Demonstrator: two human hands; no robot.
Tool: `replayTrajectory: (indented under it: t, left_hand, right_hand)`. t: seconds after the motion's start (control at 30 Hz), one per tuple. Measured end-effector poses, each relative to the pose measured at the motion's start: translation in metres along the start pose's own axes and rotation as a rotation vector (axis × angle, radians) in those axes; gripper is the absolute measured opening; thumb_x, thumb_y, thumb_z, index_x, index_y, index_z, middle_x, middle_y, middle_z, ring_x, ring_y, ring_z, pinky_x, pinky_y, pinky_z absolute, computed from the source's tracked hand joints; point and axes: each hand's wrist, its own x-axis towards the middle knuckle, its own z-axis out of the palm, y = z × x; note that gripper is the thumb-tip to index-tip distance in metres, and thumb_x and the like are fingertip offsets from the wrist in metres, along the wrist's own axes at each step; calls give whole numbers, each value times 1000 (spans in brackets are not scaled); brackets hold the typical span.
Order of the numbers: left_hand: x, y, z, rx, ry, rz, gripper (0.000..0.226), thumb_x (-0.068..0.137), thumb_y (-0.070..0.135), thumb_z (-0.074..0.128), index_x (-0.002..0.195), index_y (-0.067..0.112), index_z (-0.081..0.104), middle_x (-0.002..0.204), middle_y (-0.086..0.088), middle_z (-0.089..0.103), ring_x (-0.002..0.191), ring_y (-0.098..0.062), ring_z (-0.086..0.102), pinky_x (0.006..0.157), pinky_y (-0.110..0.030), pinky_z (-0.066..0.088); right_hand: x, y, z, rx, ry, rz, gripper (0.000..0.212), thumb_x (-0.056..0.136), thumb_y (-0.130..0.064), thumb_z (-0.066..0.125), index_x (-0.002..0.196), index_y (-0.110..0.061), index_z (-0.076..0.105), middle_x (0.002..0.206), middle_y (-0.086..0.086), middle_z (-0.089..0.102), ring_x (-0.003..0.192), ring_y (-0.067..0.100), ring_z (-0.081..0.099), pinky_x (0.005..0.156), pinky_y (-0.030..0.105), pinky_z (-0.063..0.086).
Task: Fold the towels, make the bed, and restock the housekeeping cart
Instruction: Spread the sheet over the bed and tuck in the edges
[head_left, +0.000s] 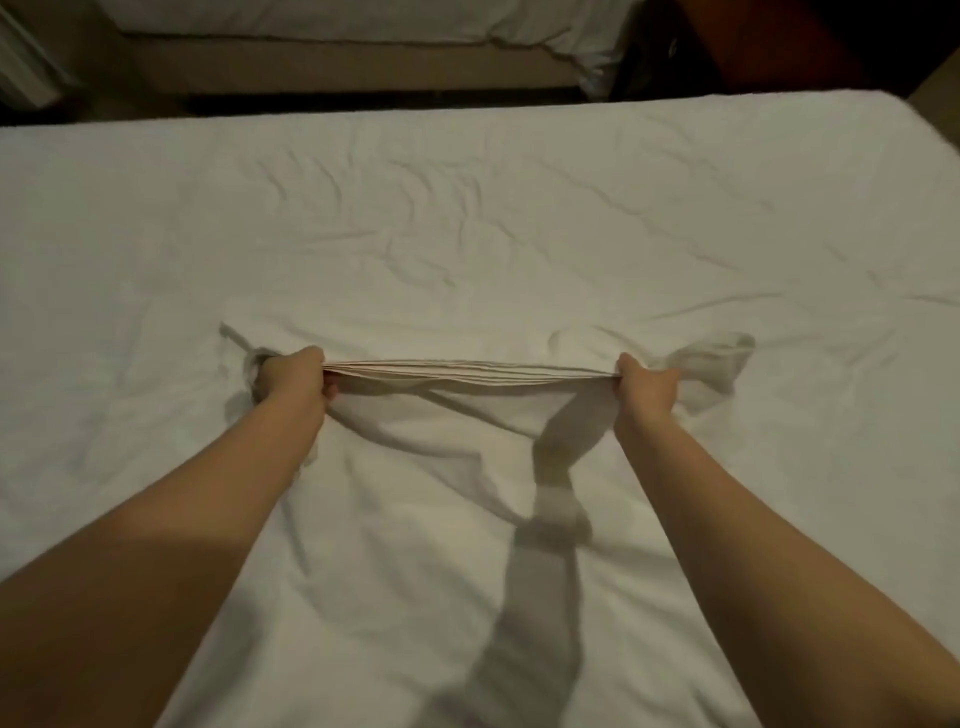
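- Here, item one, your left hand (291, 382): the fingers were curled tight round one end of the gathered sheet (467, 371), the fist closed on the bunched layers and on nothing else.
- Item two, your right hand (647, 389): it was likewise clenched round the other end of the same band. How many layers each fist truly had could not be told.
- Item three, the sheet: its pleated edge was stretched taut between your two hands, above the middle of the bed (779, 104). The rest hung down toward you and lay on the bed's white cover (156, 260). Loose ends (717, 358) stuck out beyond each fist.
- Risk, slipped layer: several thin edges were stacked in the band. If your grip had eased on either side, an inner layer could, I judge, have dropped out and left the fold uneven.
- Risk, white on white: sheet and cover were one colour in dim light. You could have caught the cover along with the sheet and dragged it into more wrinkles.
- Risk, twist: the hanging part showed a twisted fold (556, 467) near your right arm. Spreading from there would likely have laid the sheet skewed.
- Risk, overthrow: beyond the far edge lay a dark gap, then a second bed (363, 31). Too strong a fling could have sent cloth over that side.
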Motion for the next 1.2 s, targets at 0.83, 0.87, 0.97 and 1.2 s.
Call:
replayTrajectory:
  t: [0.83,0.87,0.97,1.2]
  left_hand:
    - [67,-49,114,1474,-514,1025,48,92,49,47,128,17,53,124,-13,55,116,-35,48,96,-46,33]
    - [64,-48,120,1470,-529,1027,42,93,44,51,125,16,55,120,-13,57,113,-34,50,94,-44,34]
    - [63,-43,128,1373,-577,1057,25,95,32,52,102,9,60,100,-14,61,97,-34,57,78,-38,37]
    - [79,-45,121,1263,-525,1129,22,97,29,48,86,13,57,84,-10,62,80,-32,57,68,-39,40]
  right_hand:
    - [121,1,-27,-1215,39,-590,54,87,-40,55,137,-26,42,147,6,32,135,30,28,107,44,21]
    - [125,-4,-31,-1114,81,-484,60,87,-43,55,141,-24,37,149,8,31,135,32,29,109,45,22]
    - [136,-13,-45,-745,59,-175,68,91,-46,52,146,-14,28,146,14,39,131,34,41,105,40,33]
    - [161,-21,-70,-654,-197,74,99,68,-74,62,133,0,50,133,17,54,123,34,50,106,40,37]
